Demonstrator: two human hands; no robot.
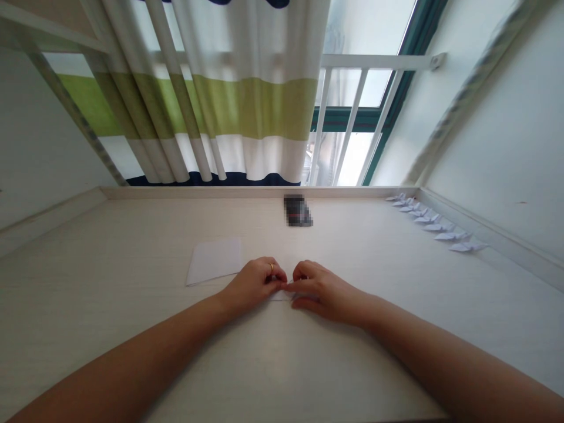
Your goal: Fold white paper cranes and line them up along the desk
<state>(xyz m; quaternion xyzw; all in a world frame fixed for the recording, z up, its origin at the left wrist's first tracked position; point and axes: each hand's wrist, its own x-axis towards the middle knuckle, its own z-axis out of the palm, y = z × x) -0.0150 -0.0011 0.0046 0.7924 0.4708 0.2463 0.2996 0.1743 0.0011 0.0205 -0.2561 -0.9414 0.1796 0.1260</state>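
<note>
Both hands meet over a small folded piece of white paper [281, 295] on the pale tabletop [282, 358], and they cover most of it. My left hand [259, 279], with a ring on one finger, is closed, its thumb and fingertips pinching the paper's left part. From the other side my right hand [324, 291] rests on the paper, index finger and thumb closed about its right part. Just beyond my left hand lies a stack of white paper sheets [215, 258]. Along the right edge stand several white folded paper cranes [440, 226] in a row.
A dark, pixelated object [298, 210] lies near the back edge. A low raised rim [247, 192] runs along the back. Behind it hang striped curtains [259, 106] and a white railing [352, 100] before a window. White walls stand at left and right.
</note>
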